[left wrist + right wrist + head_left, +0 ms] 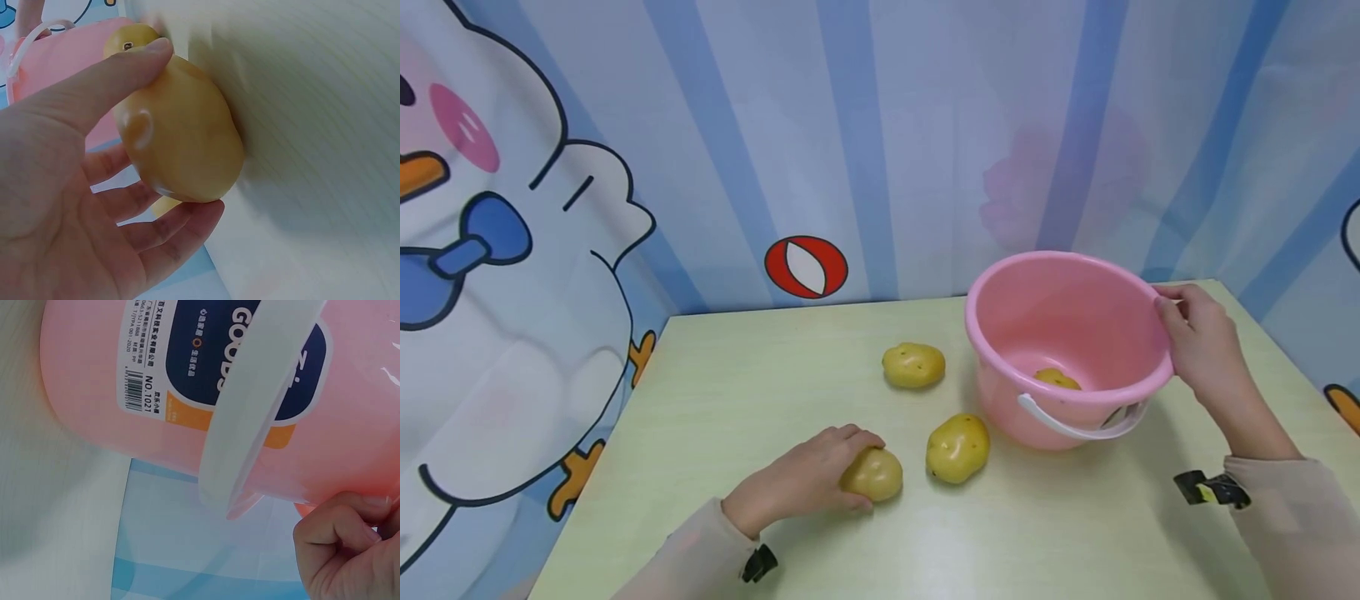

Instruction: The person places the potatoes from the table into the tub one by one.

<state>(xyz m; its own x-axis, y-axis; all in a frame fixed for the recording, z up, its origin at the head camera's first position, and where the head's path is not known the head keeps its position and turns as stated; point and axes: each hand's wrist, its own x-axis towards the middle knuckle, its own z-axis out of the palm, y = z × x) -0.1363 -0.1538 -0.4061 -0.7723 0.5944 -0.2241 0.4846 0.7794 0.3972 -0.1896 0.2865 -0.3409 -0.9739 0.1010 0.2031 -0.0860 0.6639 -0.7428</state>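
Note:
My left hand (808, 477) holds a yellow potato (877, 475) low over the table, thumb on one side and fingers around the other, as the left wrist view shows. Just right of it lies a second potato (958, 448); a third potato (913, 365) rests farther back. A pink bucket (1011, 408) stands upright at the right, with part of another potato (1057, 378) visible inside. At the bucket's right rim, my right hand (1212, 350) grips the edge between thumb and curled fingers. The bucket's white handle (1067, 429) hangs down across its front.
The pale table (737, 375) has its back edge against a blue striped curtain (925, 150) with cartoon figures. A dark label (275, 375) is on the bucket's outer wall. Black clips (1212, 489) sit by the sleeves.

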